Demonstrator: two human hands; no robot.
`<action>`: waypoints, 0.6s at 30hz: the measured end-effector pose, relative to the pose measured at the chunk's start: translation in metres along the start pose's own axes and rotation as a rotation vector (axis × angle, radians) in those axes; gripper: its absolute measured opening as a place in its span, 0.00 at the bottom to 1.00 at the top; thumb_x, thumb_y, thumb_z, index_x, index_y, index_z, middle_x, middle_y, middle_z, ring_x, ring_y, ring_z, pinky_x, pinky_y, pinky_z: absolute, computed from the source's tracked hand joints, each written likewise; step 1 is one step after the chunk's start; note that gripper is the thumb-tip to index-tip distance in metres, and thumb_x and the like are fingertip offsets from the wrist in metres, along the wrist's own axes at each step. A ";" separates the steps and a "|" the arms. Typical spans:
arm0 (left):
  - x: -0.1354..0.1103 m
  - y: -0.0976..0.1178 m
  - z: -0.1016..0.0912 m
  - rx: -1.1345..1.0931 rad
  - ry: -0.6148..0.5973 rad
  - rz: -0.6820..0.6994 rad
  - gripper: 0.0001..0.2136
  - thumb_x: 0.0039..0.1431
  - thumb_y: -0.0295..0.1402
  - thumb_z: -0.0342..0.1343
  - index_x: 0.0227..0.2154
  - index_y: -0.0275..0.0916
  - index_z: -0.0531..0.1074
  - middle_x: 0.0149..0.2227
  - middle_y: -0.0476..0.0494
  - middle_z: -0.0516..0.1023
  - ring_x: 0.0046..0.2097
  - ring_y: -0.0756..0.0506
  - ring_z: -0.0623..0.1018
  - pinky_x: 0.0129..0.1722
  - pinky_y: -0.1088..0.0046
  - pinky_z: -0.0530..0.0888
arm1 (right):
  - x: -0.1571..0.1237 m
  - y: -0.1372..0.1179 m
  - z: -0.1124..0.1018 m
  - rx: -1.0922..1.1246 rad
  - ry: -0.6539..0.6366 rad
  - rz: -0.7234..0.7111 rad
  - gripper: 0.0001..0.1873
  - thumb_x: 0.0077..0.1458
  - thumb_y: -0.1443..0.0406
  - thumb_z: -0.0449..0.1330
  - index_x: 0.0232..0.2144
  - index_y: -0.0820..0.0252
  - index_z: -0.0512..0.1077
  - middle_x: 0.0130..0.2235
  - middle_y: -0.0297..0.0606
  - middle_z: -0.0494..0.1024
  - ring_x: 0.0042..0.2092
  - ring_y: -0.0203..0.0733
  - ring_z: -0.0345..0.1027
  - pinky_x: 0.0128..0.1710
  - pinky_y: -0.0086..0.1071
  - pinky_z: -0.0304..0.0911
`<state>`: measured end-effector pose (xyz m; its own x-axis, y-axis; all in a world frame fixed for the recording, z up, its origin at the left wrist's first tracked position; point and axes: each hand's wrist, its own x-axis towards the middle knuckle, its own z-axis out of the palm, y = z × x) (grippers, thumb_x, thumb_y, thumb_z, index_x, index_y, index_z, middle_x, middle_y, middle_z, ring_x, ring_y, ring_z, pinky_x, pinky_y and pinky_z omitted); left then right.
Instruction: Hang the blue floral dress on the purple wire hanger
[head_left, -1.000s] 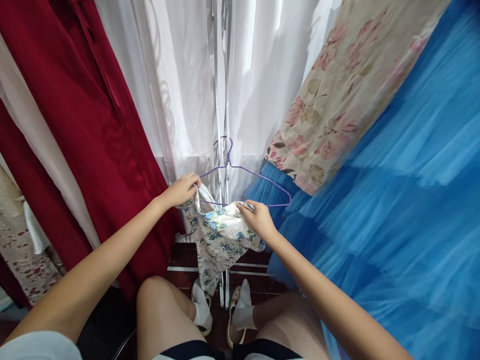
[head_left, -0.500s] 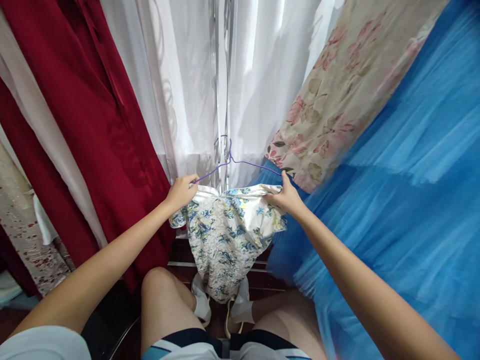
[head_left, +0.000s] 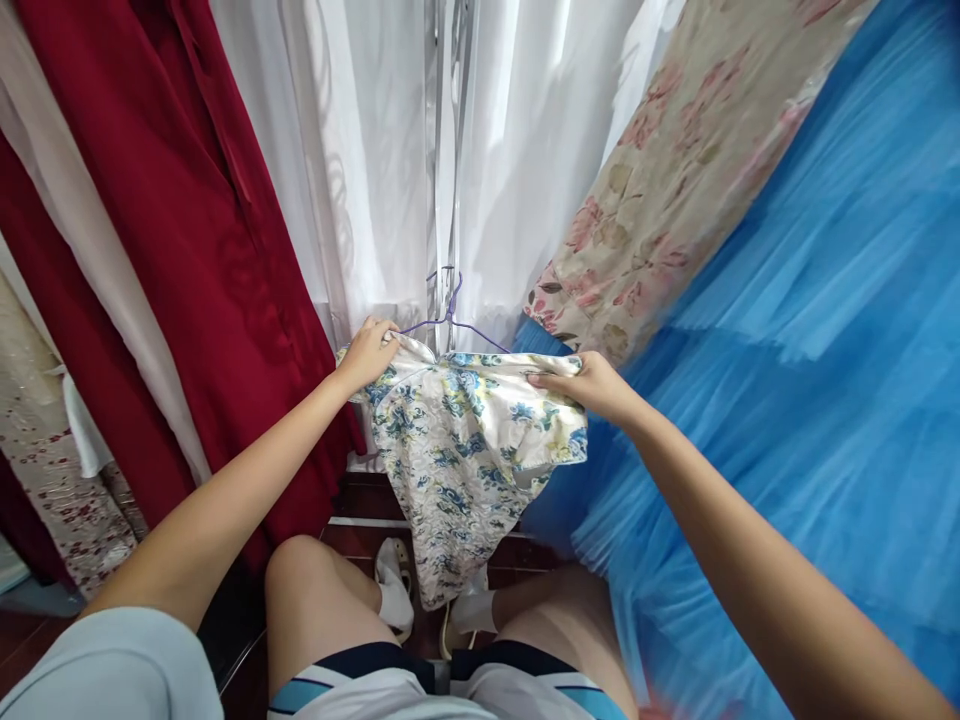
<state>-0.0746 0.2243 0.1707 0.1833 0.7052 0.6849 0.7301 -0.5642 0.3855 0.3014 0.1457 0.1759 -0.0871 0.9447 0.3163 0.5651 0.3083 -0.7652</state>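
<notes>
White drapery (head_left: 517,150) behind, light patches; dark reddish floor (head_left: 352,542)

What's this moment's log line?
left grip: closed on floral garment | right grip: closed on garment's top edge | purple hanger: partly hidden by garment

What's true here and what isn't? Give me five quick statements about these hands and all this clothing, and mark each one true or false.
1. The left hand grips the blue-flowered garment. True.
2. The right hand is off the garment. False: it grips the garment near its upper edge.
3. The hanger is bright yellow. False: it is purple.
4. Blue ruffled fabric hangs on the picture's right side. True.
5. The wide red cloth hangs to the right of the white cloth in the picture. False: it hangs to the left of it.
</notes>
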 end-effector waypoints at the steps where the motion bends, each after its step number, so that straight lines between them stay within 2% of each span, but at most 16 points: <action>1: 0.003 0.000 0.001 -0.037 -0.011 -0.007 0.11 0.57 0.30 0.50 0.40 0.39 0.74 0.44 0.42 0.73 0.49 0.40 0.73 0.55 0.64 0.67 | -0.001 0.000 0.001 0.112 -0.046 0.024 0.23 0.37 0.50 0.72 0.23 0.64 0.74 0.21 0.35 0.72 0.22 0.36 0.62 0.21 0.29 0.55; 4: 0.007 0.001 0.005 -0.133 -0.047 -0.047 0.11 0.58 0.30 0.48 0.37 0.38 0.75 0.40 0.44 0.77 0.46 0.42 0.75 0.50 0.67 0.69 | 0.001 0.000 0.012 0.476 -0.126 0.103 0.29 0.41 0.44 0.69 0.35 0.63 0.78 0.30 0.42 0.80 0.29 0.46 0.73 0.29 0.37 0.68; 7: 0.004 0.001 0.014 -0.159 -0.046 -0.070 0.11 0.59 0.30 0.46 0.36 0.38 0.75 0.38 0.45 0.79 0.43 0.43 0.77 0.45 0.70 0.71 | 0.007 -0.003 0.032 0.688 -0.157 0.104 0.35 0.54 0.38 0.53 0.42 0.62 0.77 0.37 0.47 0.82 0.41 0.55 0.77 0.39 0.47 0.72; 9: -0.001 0.001 0.019 -0.154 -0.013 -0.090 0.10 0.61 0.32 0.48 0.38 0.39 0.74 0.39 0.45 0.79 0.43 0.43 0.77 0.44 0.69 0.71 | 0.010 -0.006 0.049 0.663 -0.118 0.043 0.35 0.59 0.39 0.46 0.42 0.60 0.77 0.39 0.46 0.82 0.46 0.54 0.76 0.43 0.48 0.71; 13: -0.004 0.000 0.020 -0.132 0.069 -0.121 0.10 0.64 0.39 0.49 0.39 0.40 0.70 0.38 0.43 0.78 0.42 0.42 0.77 0.43 0.68 0.70 | 0.009 -0.011 0.080 0.559 -0.025 -0.089 0.27 0.61 0.44 0.46 0.40 0.52 0.77 0.41 0.40 0.82 0.49 0.48 0.75 0.48 0.43 0.71; 16: -0.002 -0.006 0.017 -0.083 0.132 -0.160 0.13 0.63 0.45 0.52 0.39 0.40 0.68 0.36 0.42 0.76 0.41 0.40 0.76 0.41 0.67 0.68 | 0.009 -0.011 0.093 0.508 -0.001 -0.154 0.31 0.61 0.43 0.44 0.41 0.57 0.76 0.42 0.41 0.82 0.47 0.47 0.76 0.49 0.45 0.71; 18: -0.004 -0.013 0.016 -0.118 0.148 -0.229 0.15 0.60 0.49 0.54 0.37 0.41 0.68 0.34 0.42 0.75 0.41 0.39 0.75 0.41 0.67 0.67 | 0.010 -0.007 0.095 0.449 0.046 -0.200 0.33 0.61 0.43 0.43 0.41 0.59 0.75 0.41 0.42 0.81 0.46 0.48 0.76 0.47 0.45 0.72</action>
<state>-0.0742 0.2359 0.1529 -0.0816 0.7546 0.6511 0.6585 -0.4496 0.6035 0.2188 0.1635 0.1317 -0.1153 0.8592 0.4984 0.1305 0.5105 -0.8499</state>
